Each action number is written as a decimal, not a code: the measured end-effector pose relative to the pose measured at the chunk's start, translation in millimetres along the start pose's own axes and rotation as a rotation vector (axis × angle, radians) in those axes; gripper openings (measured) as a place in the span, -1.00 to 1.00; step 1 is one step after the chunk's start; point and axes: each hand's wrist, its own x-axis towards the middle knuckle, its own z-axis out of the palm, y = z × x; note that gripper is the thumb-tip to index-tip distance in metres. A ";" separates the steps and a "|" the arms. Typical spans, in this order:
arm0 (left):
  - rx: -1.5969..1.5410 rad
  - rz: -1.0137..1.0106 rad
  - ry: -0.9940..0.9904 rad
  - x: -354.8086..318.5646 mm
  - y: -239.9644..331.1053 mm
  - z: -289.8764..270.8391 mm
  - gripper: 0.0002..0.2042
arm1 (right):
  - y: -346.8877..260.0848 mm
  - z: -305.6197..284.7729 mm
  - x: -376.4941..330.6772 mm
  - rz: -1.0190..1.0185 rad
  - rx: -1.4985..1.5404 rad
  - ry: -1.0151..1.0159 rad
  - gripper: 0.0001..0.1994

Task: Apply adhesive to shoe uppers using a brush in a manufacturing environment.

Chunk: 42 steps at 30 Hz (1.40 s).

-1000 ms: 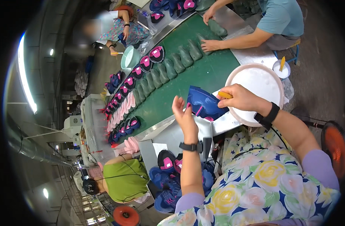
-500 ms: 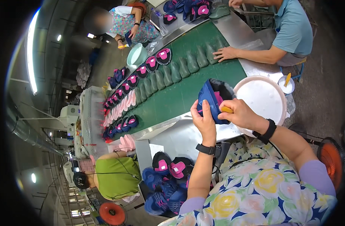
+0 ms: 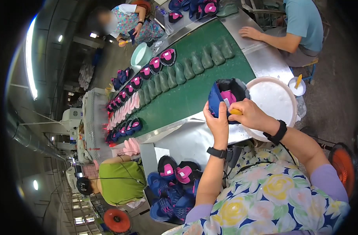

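Observation:
My left hand (image 3: 218,126) grips a dark blue shoe upper (image 3: 214,98) by its near side, holding it up with the opening tilted toward me. Inside, a bright pink lining and a grey padded collar show. In my right hand (image 3: 252,116) is a brush with a yellow handle (image 3: 236,112); its tip is hidden within the upper or behind my fingers. Close behind the upper and my right wrist stands a round pale tub (image 3: 271,79) with white contents. Several more blue uppers (image 3: 169,197) with pink insides lie piled on a metal surface beside my left forearm.
A green conveyor belt (image 3: 169,107) carries rows of green foot-shaped moulds (image 3: 180,74), pink pieces (image 3: 124,109) and uppers. One co-worker (image 3: 304,27) sits across the belt; others work at far left and left. A small white pot (image 3: 300,90) holds a yellow-handled tool. An orange fan (image 3: 342,170) stands right.
The upper has turned so its opening shows more, and both my hands have shifted slightly right. Moulds slid a little left. The co-worker's hand drew back from the moulds to the metal edge.

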 end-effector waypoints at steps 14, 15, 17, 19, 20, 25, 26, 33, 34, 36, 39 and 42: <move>-0.420 -0.218 -0.038 16.2 -8.3 -3.7 -0.54 | 11.9 -6.1 6.0 0.087 0.018 0.061 -0.81; -0.248 -0.177 -0.085 7.9 -9.5 -8.4 -0.50 | 7.0 -9.9 9.0 0.110 0.002 0.061 -0.82; -0.058 -0.166 -0.209 4.4 -16.6 -29.6 -0.37 | 7.4 -12.5 11.0 0.013 -0.100 0.023 -0.82; -0.124 -0.268 -0.396 5.2 -21.5 -38.0 -0.28 | 11.5 -15.0 7.7 0.013 -0.087 0.045 -0.83; -0.387 -0.486 -0.474 4.7 -15.9 -41.6 -0.23 | 13.2 -15.8 7.2 -0.052 -0.215 0.064 -0.84; -0.848 -0.545 -0.345 31.1 -36.9 -78.3 -0.25 | -9.9 1.2 33.1 -0.219 -0.267 -0.018 -0.90; -0.835 -0.516 -0.268 42.9 -70.9 -101.8 -0.25 | -11.5 4.0 40.8 -0.240 -0.262 -0.041 -0.90; -1.036 -0.340 0.290 151.2 -215.2 -281.1 -0.40 | 40.7 -26.6 60.1 -0.004 -0.558 -0.031 -0.89; -1.052 -0.316 0.328 168.9 -240.5 -300.7 -0.43 | 53.2 -32.4 55.5 0.029 -0.624 -0.030 -0.89; -1.066 -0.183 0.311 205.8 -285.3 -334.0 -0.51 | 62.4 -40.4 48.7 0.160 -0.605 0.028 -0.87; -1.083 -0.159 0.418 258.1 -344.5 -385.5 -0.54 | 91.8 -63.2 40.6 0.390 -0.410 0.068 -0.80; -0.970 -0.128 0.493 296.4 -398.1 -450.0 -0.59 | 98.4 -78.3 56.3 0.506 -0.488 0.087 -0.68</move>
